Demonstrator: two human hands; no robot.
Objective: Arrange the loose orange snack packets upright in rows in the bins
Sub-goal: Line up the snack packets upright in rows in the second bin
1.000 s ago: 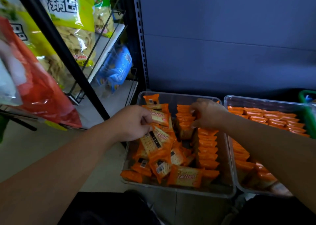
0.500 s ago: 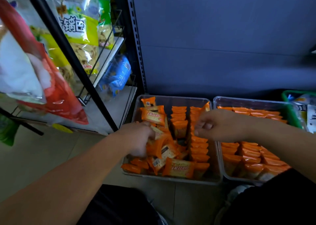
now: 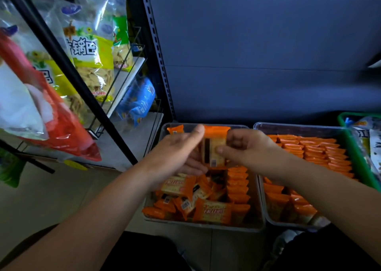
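Note:
Two clear plastic bins sit side by side on the floor. The left bin (image 3: 206, 227) holds a jumble of loose orange packets (image 3: 212, 211) at its left and front, and one upright row (image 3: 238, 186) along its right side. The right bin (image 3: 299, 125) is filled with upright rows of orange packets (image 3: 315, 149). Above the back middle of the left bin, my left hand (image 3: 177, 153) and my right hand (image 3: 245, 149) together grip a small bunch of orange packets (image 3: 215, 145), held upright between them. One single packet (image 3: 175, 129) leans in the bin's back left corner.
A wire rack with large snack bags (image 3: 88, 50) and a blue bag (image 3: 138, 101) stands to the left behind a slanted black post (image 3: 68, 68). A red bag (image 3: 57, 122) hangs close at the left. A green basket (image 3: 358, 147) adjoins the right bin. A dark panel rises behind.
My left hand has lifted out of the loose pile and my right hand has left the upright row. Both have met over the back of the left bin, holding a bunch of packets.

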